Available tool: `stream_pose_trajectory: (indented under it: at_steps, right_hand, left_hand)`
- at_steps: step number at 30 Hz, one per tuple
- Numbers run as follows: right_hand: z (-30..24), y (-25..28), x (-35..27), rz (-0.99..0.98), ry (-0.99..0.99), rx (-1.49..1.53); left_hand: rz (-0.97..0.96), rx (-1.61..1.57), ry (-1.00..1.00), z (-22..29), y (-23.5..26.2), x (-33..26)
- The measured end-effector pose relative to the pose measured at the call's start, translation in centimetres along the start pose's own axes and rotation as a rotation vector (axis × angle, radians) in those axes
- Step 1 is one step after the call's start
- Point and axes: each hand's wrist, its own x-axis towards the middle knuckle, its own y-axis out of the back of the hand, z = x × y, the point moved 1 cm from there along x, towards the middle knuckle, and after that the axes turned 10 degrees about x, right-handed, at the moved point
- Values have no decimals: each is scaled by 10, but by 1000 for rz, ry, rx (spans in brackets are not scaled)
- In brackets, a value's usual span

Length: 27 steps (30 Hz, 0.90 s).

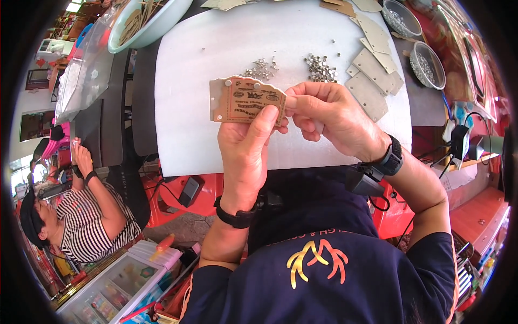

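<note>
My left hand (245, 143) holds up a brown printed panel (251, 100) with a wavy top edge and stitched-looking border, its thumb pressed on the front. Behind it, a plain grey backing piece (216, 94) sticks out on the left. Round silver rivets (257, 86) sit along the panel's top edge, and a small hole shows at its lower left corner. At the panel's right edge my right hand (329, 110) is closed in a pinch; what lies between its fingertips is hidden. Beyond the panel are two piles of small metal parts, silver rivets (263, 69) and silver caps (321, 69).
A white sheet (186, 108) covers the table. Grey punched panels (372, 75) lie overlapped at the right, beside clear bowls (427, 65) of metal bits. A pale basin (148, 24) with brown strips stands far left. Another person (91, 210) sits at the left.
</note>
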Motion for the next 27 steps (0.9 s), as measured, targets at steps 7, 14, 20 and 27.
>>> stream_pose_trajectory:
  at_steps: [7,14,20,27]
  right_hand:
    - [3,3,0,-1,83,-96]
    - [4,-2,-1,32,115,-70]
    - [9,2,1,57,238,-176]
    - [8,6,-1,25,194,-161]
  left_hand:
    - [40,65,-52,-6,-3,1]
    - [100,79,-106,-6,-10,2]
    - [99,152,-143,-12,-12,3]
    - [85,174,-153,-13,-11,4]
